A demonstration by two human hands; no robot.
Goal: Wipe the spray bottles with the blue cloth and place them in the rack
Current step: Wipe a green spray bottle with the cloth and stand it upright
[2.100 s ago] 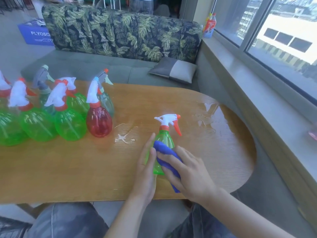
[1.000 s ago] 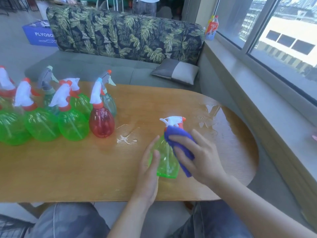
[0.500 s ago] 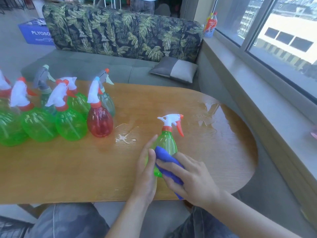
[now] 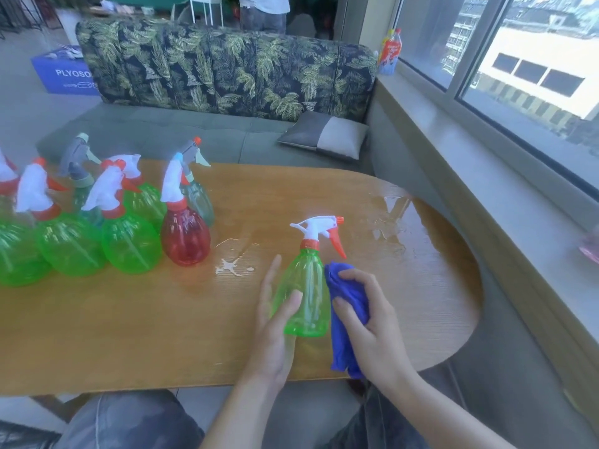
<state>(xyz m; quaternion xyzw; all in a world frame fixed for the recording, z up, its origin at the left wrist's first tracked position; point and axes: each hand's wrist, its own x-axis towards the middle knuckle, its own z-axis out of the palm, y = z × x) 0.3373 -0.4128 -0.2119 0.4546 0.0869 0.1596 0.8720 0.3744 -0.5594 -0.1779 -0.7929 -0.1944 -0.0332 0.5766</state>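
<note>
The green spray bottle (image 4: 306, 293) stands upright on the tabletop (image 4: 129, 319) near its front edge — your left hand (image 4: 275, 322) grips its side, your right hand (image 4: 372, 325) clutches the blue cloth (image 4: 343, 322) against it.

Leftmost green bottle (image 4: 13, 254) cut by the edge — pink object (image 4: 590, 251) too, blurred.

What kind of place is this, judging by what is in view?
Probably a lounge or seating corner in a city building: a leaf-patterned dark sofa behind a rounded wooden table, a grey two-tone cushion, and a large window facing other buildings.
</note>
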